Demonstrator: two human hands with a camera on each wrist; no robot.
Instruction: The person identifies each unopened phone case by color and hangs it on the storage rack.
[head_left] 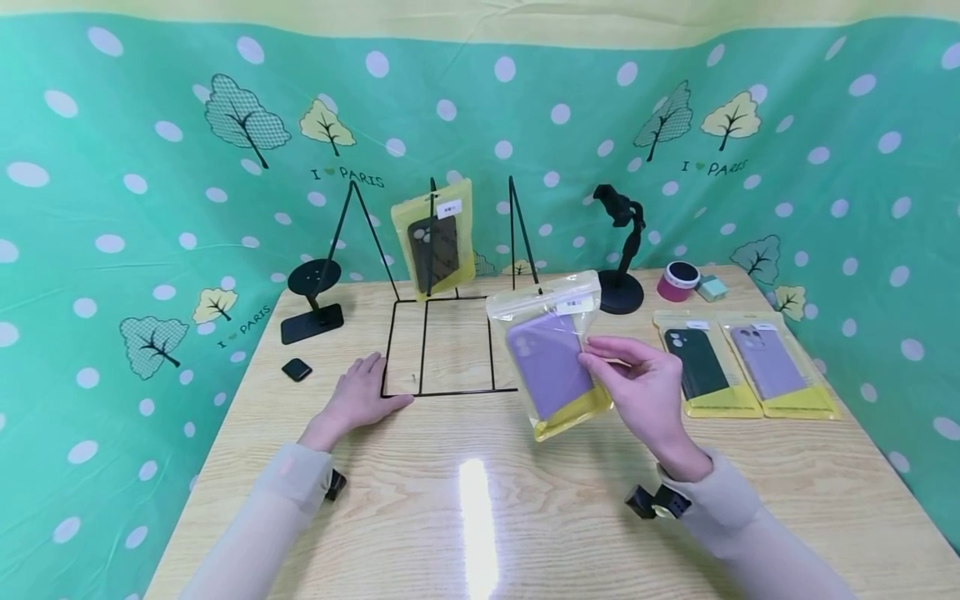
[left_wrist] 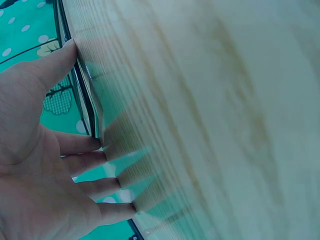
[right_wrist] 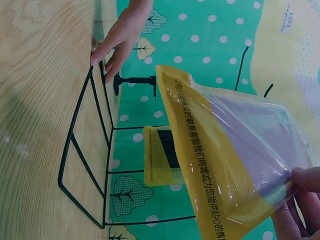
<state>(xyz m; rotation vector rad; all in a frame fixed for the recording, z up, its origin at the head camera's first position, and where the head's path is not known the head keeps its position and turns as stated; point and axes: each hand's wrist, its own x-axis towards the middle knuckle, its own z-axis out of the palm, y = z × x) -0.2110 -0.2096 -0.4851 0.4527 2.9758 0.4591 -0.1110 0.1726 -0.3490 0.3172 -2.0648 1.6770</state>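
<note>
Left hand (head_left: pixel 362 398) lies flat, fingers straight, pressing the wire rack's (head_left: pixel 438 346) base corner on the table (head_left: pixel 525 517). Right hand (head_left: pixel 637 387) pinches the purple phone-case bag (head_left: pixel 551 358), raised just beside the rack.

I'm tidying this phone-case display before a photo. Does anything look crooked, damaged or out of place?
Nothing looks damaged or spilled. The one packet hung on the wire rack hangs slightly tilted, and the purple case packet is off the display, pinched in the right hand. Two more packets lie flat on the table.
</note>
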